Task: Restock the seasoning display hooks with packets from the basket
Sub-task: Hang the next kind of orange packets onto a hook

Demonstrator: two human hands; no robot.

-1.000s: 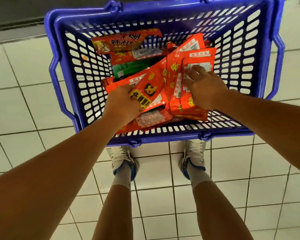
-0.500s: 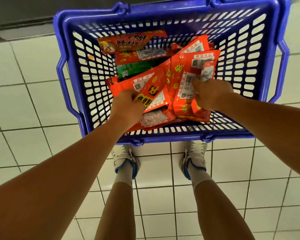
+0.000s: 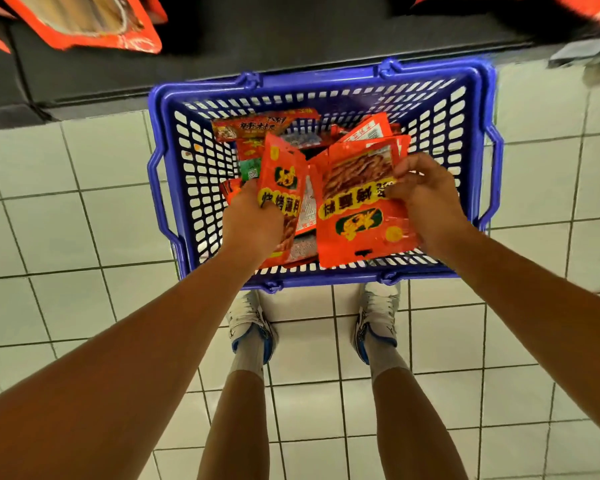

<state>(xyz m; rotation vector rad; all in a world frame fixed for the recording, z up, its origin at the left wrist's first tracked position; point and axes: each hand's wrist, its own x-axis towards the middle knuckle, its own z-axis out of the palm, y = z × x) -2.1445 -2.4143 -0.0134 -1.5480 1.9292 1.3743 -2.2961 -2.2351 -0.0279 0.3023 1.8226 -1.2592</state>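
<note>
A blue plastic basket stands on the tiled floor in front of my feet, holding several red and orange seasoning packets. My left hand grips one orange packet lifted above the pile, front side up. My right hand pinches a larger orange packet by its right edge, raised over the basket's near side, its hang hole toward me. More packets lie beneath, among them a red chilli packet at the back and a green one.
A dark shelf base runs along the top, right behind the basket. Hanging red packets show at the top left, and others at the top right corner. White floor tiles spread on both sides.
Both hands have lifted a packet each out of the pile and turned them face up. The view has pulled back, bringing the shelf base and hanging packets into sight.
</note>
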